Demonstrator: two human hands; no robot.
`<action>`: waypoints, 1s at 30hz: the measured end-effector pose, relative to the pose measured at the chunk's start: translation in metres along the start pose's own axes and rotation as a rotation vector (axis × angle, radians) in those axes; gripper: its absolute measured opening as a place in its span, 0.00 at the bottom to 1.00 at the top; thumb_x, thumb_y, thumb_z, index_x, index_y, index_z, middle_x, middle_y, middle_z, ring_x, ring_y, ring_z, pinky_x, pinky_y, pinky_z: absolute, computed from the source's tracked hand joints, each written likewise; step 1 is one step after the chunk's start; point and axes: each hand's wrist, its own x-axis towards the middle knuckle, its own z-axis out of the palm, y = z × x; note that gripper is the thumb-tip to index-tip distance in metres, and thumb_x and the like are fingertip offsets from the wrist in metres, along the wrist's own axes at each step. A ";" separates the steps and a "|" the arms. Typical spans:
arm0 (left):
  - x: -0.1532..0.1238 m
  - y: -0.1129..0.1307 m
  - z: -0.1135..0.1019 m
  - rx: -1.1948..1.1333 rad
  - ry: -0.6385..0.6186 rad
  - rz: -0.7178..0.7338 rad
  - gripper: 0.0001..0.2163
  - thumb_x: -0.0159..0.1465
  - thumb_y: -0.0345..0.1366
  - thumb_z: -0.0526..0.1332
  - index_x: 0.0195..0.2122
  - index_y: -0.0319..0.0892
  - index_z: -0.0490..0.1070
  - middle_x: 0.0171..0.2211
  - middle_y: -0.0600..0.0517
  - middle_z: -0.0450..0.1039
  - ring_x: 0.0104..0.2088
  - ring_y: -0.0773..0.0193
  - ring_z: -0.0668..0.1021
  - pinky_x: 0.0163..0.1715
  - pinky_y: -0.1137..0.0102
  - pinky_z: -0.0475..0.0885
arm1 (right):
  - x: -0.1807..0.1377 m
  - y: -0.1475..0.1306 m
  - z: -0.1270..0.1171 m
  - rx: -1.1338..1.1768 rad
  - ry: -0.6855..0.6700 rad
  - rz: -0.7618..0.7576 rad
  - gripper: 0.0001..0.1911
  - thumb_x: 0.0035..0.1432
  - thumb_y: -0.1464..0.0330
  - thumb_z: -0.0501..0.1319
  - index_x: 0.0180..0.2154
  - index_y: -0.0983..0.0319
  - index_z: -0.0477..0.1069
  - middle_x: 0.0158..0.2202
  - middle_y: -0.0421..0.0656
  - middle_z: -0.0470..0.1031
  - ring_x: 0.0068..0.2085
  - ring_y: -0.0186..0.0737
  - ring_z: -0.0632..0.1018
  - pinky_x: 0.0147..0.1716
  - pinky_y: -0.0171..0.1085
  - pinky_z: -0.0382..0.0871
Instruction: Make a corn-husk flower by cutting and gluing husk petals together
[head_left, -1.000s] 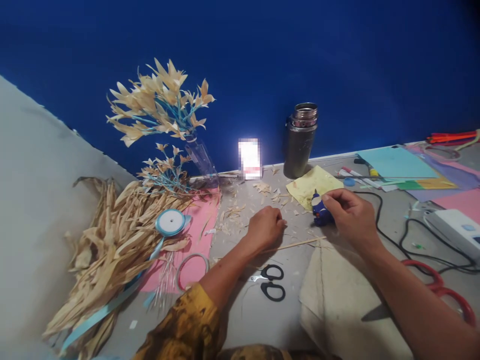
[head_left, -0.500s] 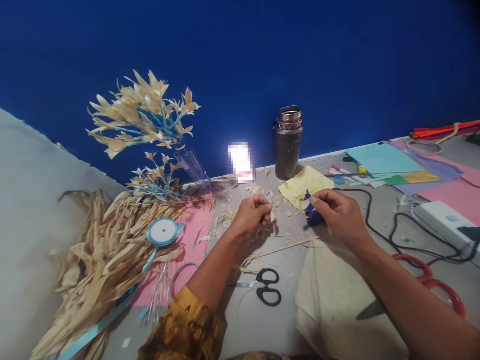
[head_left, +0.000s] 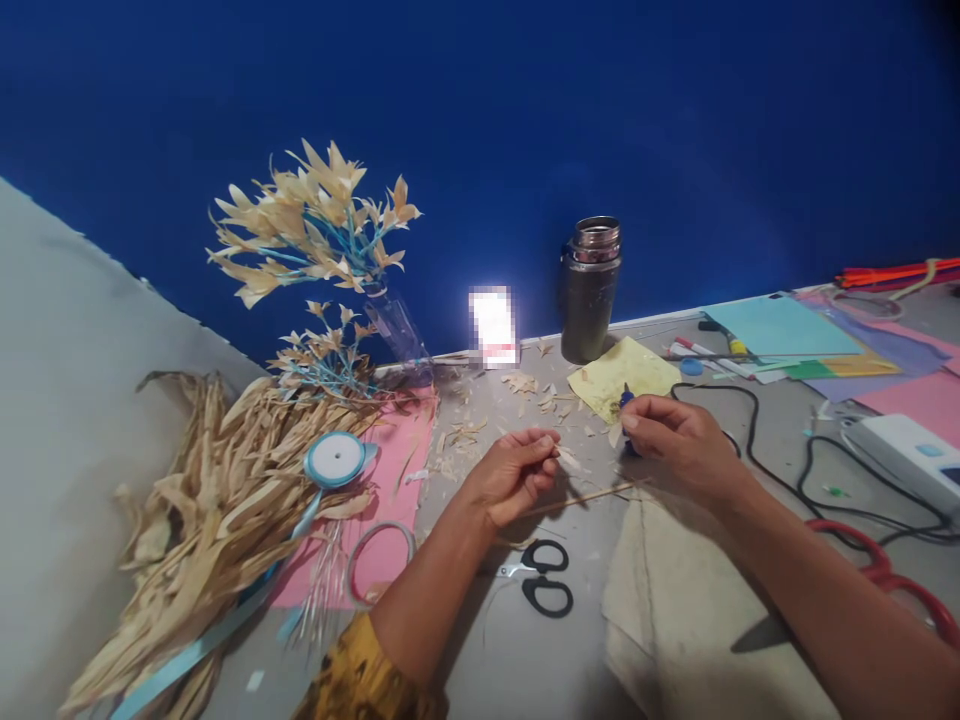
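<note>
My left hand [head_left: 514, 472] hovers over the grey table [head_left: 525, 650], palm turned up, fingers pinched on a small pale husk piece [head_left: 568, 459]. My right hand [head_left: 675, 440] is closed around a small blue glue gun [head_left: 626, 400], mostly hidden by the fingers, its tip near the husk piece. A thin wooden stick [head_left: 592, 494] lies on the table just below both hands. Black scissors [head_left: 544, 580] rest nearer to me.
A pile of dried husks [head_left: 210, 500], a blue ribbon spool [head_left: 334, 458] and pink paper [head_left: 397, 450] lie left. A vase of husk flowers [head_left: 322, 240], a steel flask [head_left: 591, 288], yellow paper [head_left: 622, 372], coloured sheets [head_left: 810, 340], black cable [head_left: 780, 470] and red scissors [head_left: 885, 570] are around.
My left hand has lifted off the table, turned palm up and brought a husk piece toward the right hand. The right hand has closed further over the glue gun.
</note>
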 end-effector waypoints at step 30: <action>0.010 -0.041 0.019 0.033 0.242 0.305 0.15 0.45 0.31 0.75 0.32 0.37 0.74 0.22 0.52 0.75 0.22 0.68 0.76 0.20 0.76 0.67 | -0.012 0.011 0.025 0.040 -0.032 0.083 0.10 0.53 0.60 0.72 0.30 0.60 0.81 0.40 0.44 0.81 0.34 0.38 0.76 0.34 0.36 0.71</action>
